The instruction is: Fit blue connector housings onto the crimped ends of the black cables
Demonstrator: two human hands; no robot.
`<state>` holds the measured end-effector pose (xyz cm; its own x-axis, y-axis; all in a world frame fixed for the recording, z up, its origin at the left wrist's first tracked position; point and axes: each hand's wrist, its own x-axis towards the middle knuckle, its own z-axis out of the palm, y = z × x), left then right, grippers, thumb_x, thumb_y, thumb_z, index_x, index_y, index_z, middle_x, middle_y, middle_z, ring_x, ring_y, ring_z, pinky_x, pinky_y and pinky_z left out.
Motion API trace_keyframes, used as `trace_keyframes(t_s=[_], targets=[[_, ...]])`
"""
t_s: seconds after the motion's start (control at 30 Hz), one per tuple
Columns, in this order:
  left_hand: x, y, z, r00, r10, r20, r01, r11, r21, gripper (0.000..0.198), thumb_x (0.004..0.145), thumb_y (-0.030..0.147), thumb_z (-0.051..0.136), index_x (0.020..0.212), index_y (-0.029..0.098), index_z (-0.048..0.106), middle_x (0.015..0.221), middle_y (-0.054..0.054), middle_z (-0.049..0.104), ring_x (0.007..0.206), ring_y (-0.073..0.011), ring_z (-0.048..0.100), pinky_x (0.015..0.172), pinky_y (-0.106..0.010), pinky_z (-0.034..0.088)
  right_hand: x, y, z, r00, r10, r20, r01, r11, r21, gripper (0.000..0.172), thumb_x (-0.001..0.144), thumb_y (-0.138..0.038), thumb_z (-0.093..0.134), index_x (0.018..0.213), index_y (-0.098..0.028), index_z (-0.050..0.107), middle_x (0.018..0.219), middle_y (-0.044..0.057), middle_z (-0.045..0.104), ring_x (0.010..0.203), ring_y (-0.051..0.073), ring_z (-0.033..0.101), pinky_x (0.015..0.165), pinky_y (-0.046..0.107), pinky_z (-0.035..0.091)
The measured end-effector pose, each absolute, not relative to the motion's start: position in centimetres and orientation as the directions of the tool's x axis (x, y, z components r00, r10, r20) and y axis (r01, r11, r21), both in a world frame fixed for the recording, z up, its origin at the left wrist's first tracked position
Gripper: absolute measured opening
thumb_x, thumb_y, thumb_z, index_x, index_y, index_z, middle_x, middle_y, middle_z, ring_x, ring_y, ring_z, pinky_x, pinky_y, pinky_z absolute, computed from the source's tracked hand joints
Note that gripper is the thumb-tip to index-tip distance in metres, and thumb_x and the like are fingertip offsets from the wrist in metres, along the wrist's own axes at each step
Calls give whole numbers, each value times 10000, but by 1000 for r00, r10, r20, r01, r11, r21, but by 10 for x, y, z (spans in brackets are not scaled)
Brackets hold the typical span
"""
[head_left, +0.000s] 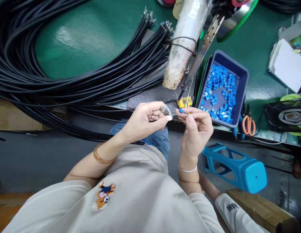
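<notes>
Near the table's front edge, my left hand [150, 118] is closed, pinching a cable end whose thin coloured wires [174, 114] stick out to the right. White material covers the left thumb tip and a greyish patch shows on a finger. Close by on the right, my right hand [195, 124] is closed on a small blue connector [181, 110] at the fingertips, beside the wires. Just behind the fingers lies a yellow block [184, 102], under the tip of a soldering iron [181, 94]. Whether wires and connector touch is too small to tell.
Black cables [92, 81] sweep across the left. A wrapped tube [183, 42] hangs above the work spot. Right of it stand a bin [242, 72] of blue connectors and orange-handled scissors [248, 125]. A blue stool [247, 171] and another person's sleeve [234, 210] are lower right.
</notes>
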<state>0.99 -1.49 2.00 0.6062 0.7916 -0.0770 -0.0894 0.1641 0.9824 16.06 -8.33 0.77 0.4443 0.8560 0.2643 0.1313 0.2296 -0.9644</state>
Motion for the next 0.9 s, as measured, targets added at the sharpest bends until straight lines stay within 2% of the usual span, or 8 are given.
trace_keyframes(t_s=[0.1, 0.23, 0.4, 0.5, 0.57, 0.73, 0.83, 0.9], targets=[[10, -16, 18, 585, 810, -32, -80, 97, 992, 100, 837, 185, 642, 763, 140, 592, 621, 6, 624, 524, -49, 524, 522, -159, 425, 162, -84, 11, 476, 824, 306, 218, 227, -949, 58, 912, -217, 645, 855, -218, 633, 962, 13, 694, 862, 148, 745, 797, 316, 650], [10, -17, 15, 567, 821, 62, -45, -44, 998, 68, 842, 192, 653, 814, 130, 664, 754, -33, 684, 679, -99, 629, 647, -193, 499, 166, -86, 11, 383, 886, 261, 280, 158, -947, 10, 873, -221, 705, 863, -224, 706, 981, 22, 716, 887, 136, 721, 755, 276, 636], [10, -18, 13, 568, 804, 174, 15, -221, 975, 131, 881, 228, 648, 871, 130, 734, 767, -39, 716, 645, -97, 592, 607, -200, 459, 169, -85, 9, 348, 910, 224, 263, 134, -955, 30, 855, -216, 724, 879, -233, 735, 998, 14, 727, 897, 123, 723, 779, 257, 636], [10, -18, 11, 556, 785, 275, 29, -349, 937, 121, 889, 198, 648, 885, 132, 749, 772, -30, 738, 589, -77, 546, 566, -193, 424, 171, -84, 9, 328, 921, 209, 245, 131, -961, 23, 850, -210, 723, 863, -227, 729, 1001, 16, 731, 901, 120, 725, 777, 244, 632], [10, -18, 8, 546, 757, 359, 24, -443, 896, 117, 898, 172, 642, 902, 137, 753, 813, -38, 762, 596, -75, 569, 574, -190, 434, 173, -84, 9, 305, 931, 200, 224, 134, -965, 28, 845, -198, 723, 854, -225, 728, 1000, 14, 733, 898, 115, 725, 767, 229, 627], [14, -17, -2, 537, 638, 552, 34, -671, 741, 148, 931, 145, 594, 948, 143, 740, 873, -81, 785, 782, -134, 697, 781, -242, 525, 182, -85, 13, 273, 945, 178, 256, 107, -961, 24, 835, -196, 733, 840, -218, 725, 993, 14, 736, 862, 110, 726, 742, 220, 625], [16, -19, -3, 541, 596, 593, 63, -732, 678, 163, 945, 145, 562, 946, 143, 725, 871, -84, 783, 785, -142, 702, 800, -258, 527, 183, -86, 17, 256, 949, 182, 320, 94, -943, 25, 840, -192, 727, 828, -210, 716, 981, 20, 734, 868, 114, 724, 729, 217, 623], [16, -21, 0, 535, 646, 544, 90, -684, 723, 152, 941, 141, 557, 919, 142, 707, 852, -74, 773, 764, -132, 694, 761, -241, 519, 180, -88, 17, 260, 935, 242, 372, 134, -919, 49, 847, -167, 717, 843, -215, 712, 994, 19, 730, 883, 118, 723, 753, 233, 628]])
